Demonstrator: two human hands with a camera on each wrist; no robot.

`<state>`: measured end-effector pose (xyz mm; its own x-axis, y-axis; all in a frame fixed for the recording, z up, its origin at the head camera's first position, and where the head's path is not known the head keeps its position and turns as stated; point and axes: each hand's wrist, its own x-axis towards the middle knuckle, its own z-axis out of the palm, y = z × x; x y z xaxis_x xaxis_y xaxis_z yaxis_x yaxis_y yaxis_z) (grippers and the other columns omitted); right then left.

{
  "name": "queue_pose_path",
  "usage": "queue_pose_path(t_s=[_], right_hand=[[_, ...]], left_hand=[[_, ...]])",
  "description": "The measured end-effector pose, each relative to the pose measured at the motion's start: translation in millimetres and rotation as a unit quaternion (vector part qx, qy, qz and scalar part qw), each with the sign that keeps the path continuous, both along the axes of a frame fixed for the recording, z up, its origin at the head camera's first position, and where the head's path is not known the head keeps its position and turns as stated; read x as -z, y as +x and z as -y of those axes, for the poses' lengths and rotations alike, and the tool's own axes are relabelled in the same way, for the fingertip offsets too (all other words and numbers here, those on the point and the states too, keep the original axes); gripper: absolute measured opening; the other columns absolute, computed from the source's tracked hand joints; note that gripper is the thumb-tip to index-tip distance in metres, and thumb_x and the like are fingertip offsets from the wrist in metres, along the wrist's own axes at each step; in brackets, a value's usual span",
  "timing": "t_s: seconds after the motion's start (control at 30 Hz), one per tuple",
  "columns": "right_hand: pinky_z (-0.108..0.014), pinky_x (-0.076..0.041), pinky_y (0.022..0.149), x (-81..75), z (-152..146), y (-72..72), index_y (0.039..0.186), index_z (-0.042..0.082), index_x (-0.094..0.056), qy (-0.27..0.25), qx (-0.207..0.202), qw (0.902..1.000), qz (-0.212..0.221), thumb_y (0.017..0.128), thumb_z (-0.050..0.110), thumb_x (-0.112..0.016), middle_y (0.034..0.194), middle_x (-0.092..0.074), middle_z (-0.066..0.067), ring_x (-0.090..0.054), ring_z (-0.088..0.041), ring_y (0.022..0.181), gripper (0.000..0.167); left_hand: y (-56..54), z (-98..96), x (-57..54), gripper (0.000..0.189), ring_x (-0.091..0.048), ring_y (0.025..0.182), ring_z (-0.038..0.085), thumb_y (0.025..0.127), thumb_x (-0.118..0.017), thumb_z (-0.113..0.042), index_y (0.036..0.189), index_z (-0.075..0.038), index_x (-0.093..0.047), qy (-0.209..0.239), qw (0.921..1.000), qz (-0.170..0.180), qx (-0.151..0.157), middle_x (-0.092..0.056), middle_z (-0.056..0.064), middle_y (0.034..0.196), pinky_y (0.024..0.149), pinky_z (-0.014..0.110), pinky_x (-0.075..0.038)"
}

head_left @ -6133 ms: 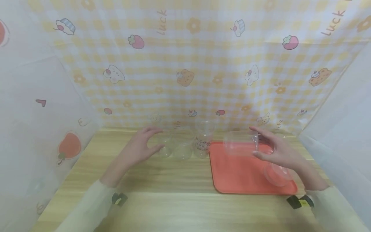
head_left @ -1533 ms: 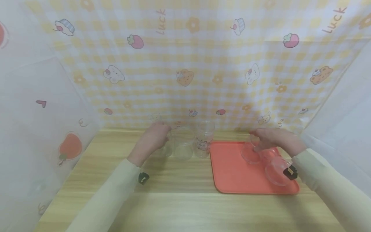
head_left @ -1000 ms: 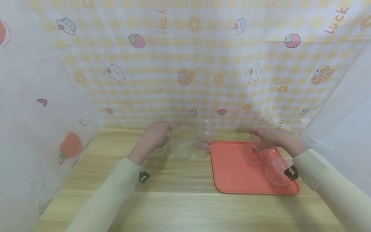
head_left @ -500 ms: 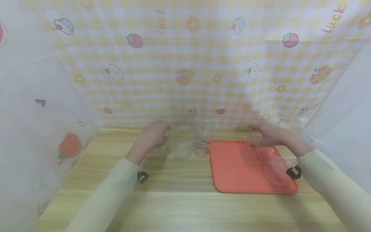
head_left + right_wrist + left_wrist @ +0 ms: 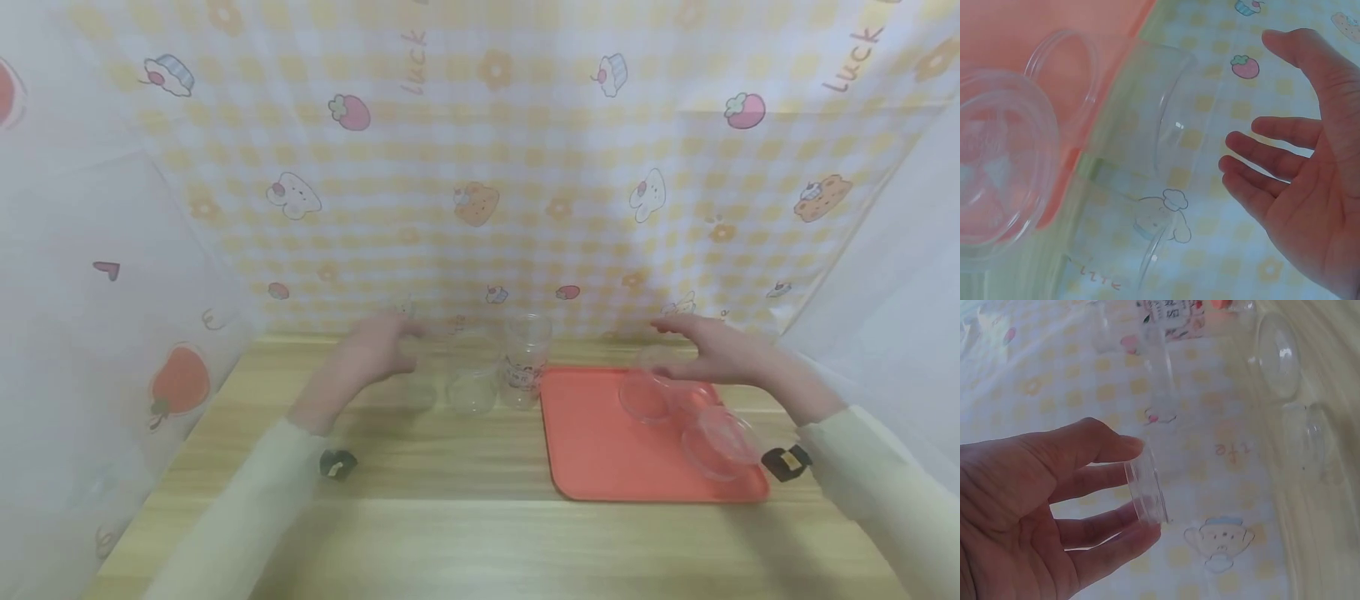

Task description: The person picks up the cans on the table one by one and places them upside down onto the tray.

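Note:
My left hand [image 5: 360, 358] is blurred at the left end of a row of clear cups on the table. In the left wrist view its thumb and fingertips grip opposite sides of the rim of the leftmost clear cup [image 5: 1147, 494]; that cup's base [image 5: 420, 397] shows low on the table. My right hand [image 5: 723, 354] is at the back of the tray, fingers spread and holding nothing. Just in front of its fingers stands a clear cup [image 5: 645, 400]. The right wrist view shows a gap between the right fingers [image 5: 1254, 181] and the clear cups.
Beside the leftmost cup stand another clear cup [image 5: 472, 393] and a tall clear cup with printed lettering [image 5: 522, 371]. An orange-red tray [image 5: 600, 467] lies on the right, with another clear cup [image 5: 722, 446] near its front right corner. A patterned cloth [image 5: 480, 150] hangs behind the table.
The right hand has stood a cup it earlier held tilted on the tray, then let go and drawn back to the right. The left hand has shifted left within the last half second.

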<state>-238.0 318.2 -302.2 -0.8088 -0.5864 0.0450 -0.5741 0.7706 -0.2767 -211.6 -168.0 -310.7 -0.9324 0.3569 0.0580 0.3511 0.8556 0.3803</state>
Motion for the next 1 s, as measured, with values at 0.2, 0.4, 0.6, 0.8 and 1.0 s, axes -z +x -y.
queue_pose_path(t_s=[0.2, 0.4, 0.6, 0.8, 1.0], right_hand=[[-0.063, -0.045, 0.099, -1.2, -6.2, 3.3, 0.14, -0.006, -0.053, -0.006, 0.005, 0.9999, -0.008, 0.089, 0.038, -0.08, 0.132, -0.06, -0.025, -0.056, -0.045, 0.121, 0.072], [-0.063, -0.046, 0.097, 1.8, -12.0, 4.7, 0.142, -0.004, -0.053, -0.008, 0.013, 0.9999, -0.001, 0.09, 0.037, -0.079, 0.134, -0.06, -0.024, -0.056, -0.044, 0.121, 0.071], [-0.063, -0.047, 0.096, 3.1, -19.5, 9.1, 0.143, -0.003, -0.052, -0.031, 0.013, 0.9994, -0.009, 0.091, 0.033, -0.078, 0.133, -0.06, -0.024, -0.058, -0.045, 0.119, 0.068], [-0.061, -0.049, 0.094, 4.4, -28.2, 18.6, 0.142, -0.002, -0.054, -0.045, 0.024, 0.9983, -0.027, 0.091, 0.029, -0.079, 0.131, -0.062, -0.023, -0.06, -0.044, 0.114, 0.065], [-0.053, -0.052, 0.091, 9.2, -37.1, 23.0, 0.135, -0.004, -0.059, -0.059, 0.013, 0.9966, -0.056, 0.088, 0.018, -0.082, 0.126, -0.065, -0.022, -0.063, -0.04, 0.111, 0.057]], left_hand=[[5.2, 19.6, -6.6, 0.045, -0.055, 0.123, 0.045, 0.085, -0.078, -0.006, 0.128, 0.0, -0.066, 0.015, 0.9998, -0.009, 0.003, -0.062, 0.022, 0.132, 0.098, 0.059, -0.048], [9.4, 31.1, -12.4, 0.046, -0.06, 0.115, 0.046, 0.086, -0.078, -0.009, 0.13, -0.001, -0.066, 0.028, 0.9994, -0.018, 0.01, -0.064, 0.021, 0.13, 0.091, 0.059, -0.053], [12.6, 41.2, -14.6, 0.048, -0.061, 0.112, 0.047, 0.086, -0.078, -0.007, 0.132, -0.002, -0.066, 0.063, 0.9978, -0.015, 0.018, -0.066, 0.019, 0.128, 0.09, 0.062, -0.053], [13.4, 51.7, -9.1, 0.041, -0.063, 0.106, 0.048, 0.085, -0.077, -0.009, 0.125, -0.002, -0.069, 0.093, 0.9951, -0.02, 0.026, -0.068, 0.019, 0.123, 0.086, 0.061, -0.054], [17.6, 59.7, -4.8, 0.04, -0.066, 0.101, 0.049, 0.087, -0.076, -0.012, 0.125, -0.001, -0.069, 0.1, 0.9941, -0.031, 0.027, -0.068, 0.021, 0.122, 0.085, 0.06, -0.055]])
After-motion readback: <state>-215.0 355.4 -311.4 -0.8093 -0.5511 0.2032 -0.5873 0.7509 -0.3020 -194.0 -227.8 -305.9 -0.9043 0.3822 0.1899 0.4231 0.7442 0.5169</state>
